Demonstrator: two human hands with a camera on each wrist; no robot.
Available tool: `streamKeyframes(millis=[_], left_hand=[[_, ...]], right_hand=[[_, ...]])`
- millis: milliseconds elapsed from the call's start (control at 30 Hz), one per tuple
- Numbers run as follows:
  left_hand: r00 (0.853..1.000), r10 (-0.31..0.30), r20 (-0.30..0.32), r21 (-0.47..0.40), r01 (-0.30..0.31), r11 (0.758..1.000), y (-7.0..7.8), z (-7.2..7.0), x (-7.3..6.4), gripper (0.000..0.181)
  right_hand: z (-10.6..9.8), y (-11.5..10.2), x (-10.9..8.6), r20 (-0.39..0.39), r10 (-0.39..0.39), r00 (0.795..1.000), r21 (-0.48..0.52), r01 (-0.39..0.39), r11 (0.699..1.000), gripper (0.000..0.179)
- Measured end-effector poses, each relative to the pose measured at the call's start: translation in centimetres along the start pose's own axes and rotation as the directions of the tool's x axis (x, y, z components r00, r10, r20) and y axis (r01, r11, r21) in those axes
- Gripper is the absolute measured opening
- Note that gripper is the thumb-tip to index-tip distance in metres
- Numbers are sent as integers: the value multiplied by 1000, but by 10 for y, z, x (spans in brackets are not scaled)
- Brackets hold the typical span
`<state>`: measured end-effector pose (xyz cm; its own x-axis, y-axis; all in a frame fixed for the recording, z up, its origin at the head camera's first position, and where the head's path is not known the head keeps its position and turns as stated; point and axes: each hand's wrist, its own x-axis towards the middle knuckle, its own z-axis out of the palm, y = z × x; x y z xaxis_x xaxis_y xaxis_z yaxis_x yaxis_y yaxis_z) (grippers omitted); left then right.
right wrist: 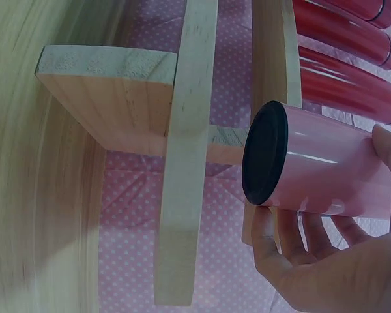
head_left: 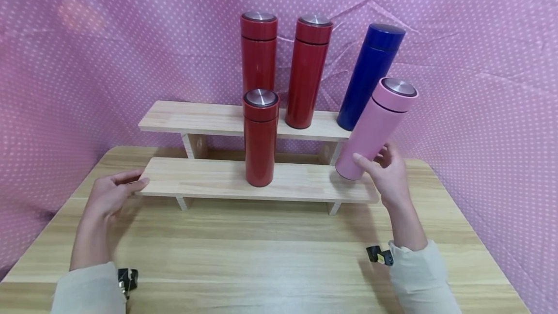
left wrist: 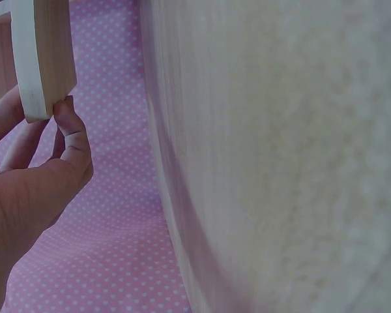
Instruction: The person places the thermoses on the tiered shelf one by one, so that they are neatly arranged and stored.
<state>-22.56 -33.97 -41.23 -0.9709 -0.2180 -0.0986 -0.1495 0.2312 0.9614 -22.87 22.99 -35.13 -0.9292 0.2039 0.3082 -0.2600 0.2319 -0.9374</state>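
Note:
My right hand (head_left: pixel 389 174) grips a pink thermos bottle (head_left: pixel 376 127), thumb on one side and fingers round the other. The bottle leans to the right over the right end of the lower wooden shelf (head_left: pixel 209 178). In the right wrist view its black base (right wrist: pixel 266 153) stands apart from the shelf board. With thumb and fingers, my left hand (head_left: pixel 114 192) pinches the left end of that shelf; the left wrist view shows the fingertips (left wrist: pixel 68 117) on the board's end. One red thermos bottle (head_left: pixel 260 144) stands upright on the lower shelf, right of its middle.
Behind, the upper shelf (head_left: pixel 192 116) carries two more red bottles (head_left: pixel 308 74) and a blue bottle (head_left: pixel 370 76), the latter partly behind the pink one. The two-step stand rests on a wooden table (head_left: pixel 270 256). A pink dotted cloth (head_left: pixel 131 38) hangs around the back and sides.

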Motion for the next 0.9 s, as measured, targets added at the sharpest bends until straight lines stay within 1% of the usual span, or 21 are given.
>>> streamKeyframes(millis=[267, 467, 733, 900], left_hand=[[1000, 3, -7, -24, -4, 1000, 1, 0, 0, 23], [1000, -2, -5, -11, 2, 1000, 1, -1, 0, 23], [1000, 3, 2, 1, -3, 1000, 1, -2, 0, 21], [1000, 1, 7, 2, -1, 1000, 1, -2, 0, 22]], right_hand=[[7, 1, -1, 39, 32, 999, -31, -31, 999, 63], [14, 2, -2, 79, 36, 996, -36, -33, 999, 69], [23, 0, -2, 123, 44, 991, -53, -37, 998, 71], [28, 1, -2, 141, 47, 989, -46, -41, 998, 71]])
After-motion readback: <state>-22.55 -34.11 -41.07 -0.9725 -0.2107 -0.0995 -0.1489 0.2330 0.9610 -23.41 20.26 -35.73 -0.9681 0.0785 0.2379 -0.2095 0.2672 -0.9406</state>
